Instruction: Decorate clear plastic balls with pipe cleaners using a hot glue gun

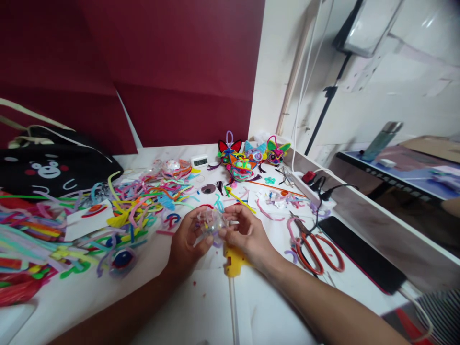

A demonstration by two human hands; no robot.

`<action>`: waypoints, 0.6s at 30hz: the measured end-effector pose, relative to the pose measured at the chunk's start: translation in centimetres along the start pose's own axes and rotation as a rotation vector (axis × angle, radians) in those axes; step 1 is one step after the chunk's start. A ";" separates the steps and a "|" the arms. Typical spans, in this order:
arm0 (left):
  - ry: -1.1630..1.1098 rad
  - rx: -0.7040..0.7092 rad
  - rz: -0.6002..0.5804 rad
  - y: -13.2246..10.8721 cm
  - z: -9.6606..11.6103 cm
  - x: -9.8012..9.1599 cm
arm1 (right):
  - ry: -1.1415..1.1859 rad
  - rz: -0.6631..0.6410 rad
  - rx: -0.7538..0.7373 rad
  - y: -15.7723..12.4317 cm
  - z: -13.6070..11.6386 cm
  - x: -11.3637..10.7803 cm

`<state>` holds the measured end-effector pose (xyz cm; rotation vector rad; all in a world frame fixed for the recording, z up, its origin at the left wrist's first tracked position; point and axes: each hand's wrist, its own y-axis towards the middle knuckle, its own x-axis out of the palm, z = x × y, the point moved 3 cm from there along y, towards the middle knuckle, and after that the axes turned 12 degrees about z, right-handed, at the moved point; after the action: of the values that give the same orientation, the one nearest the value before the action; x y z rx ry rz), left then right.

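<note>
In front of me my left hand (pixel 187 239) and my right hand (pixel 248 235) close round a clear plastic ball (pixel 212 221), thumbs on the near side and fingers curled at the sides. The ball is slightly blurred, and whether anything sits inside it I cannot make out. Just below my right hand lies a yellow glue gun (pixel 235 262), partly covered by that hand, with a pale glue stick (pixel 233 302) pointing toward me. Small bits of pipe cleaner are scattered past my fingertips.
A heap of coloured pipe cleaners (pixel 143 191) spreads left, near a black bag (pixel 53 165). Finished pipe-cleaner animal heads (pixel 241 167) stand at the back. Orange-handled scissors (pixel 316 251), a phone (pixel 359 254) on a cable and a power strip (pixel 311 184) lie right.
</note>
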<state>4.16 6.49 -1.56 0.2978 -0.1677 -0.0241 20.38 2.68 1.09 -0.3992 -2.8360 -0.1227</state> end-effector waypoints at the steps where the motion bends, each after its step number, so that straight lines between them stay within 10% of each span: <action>1: -0.002 0.002 0.000 0.0 0.0 0.0 | 0.003 0.001 0.001 0.0 0.0 0.0; 18: -0.084 -0.165 0.053 0.0 1.7 1.0 | -0.008 0.020 0.018 0.2 0.2 -0.2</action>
<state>4.89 5.96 0.16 0.1277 -0.2559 0.0021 20.55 2.81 0.89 -0.4253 -2.8384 -0.0920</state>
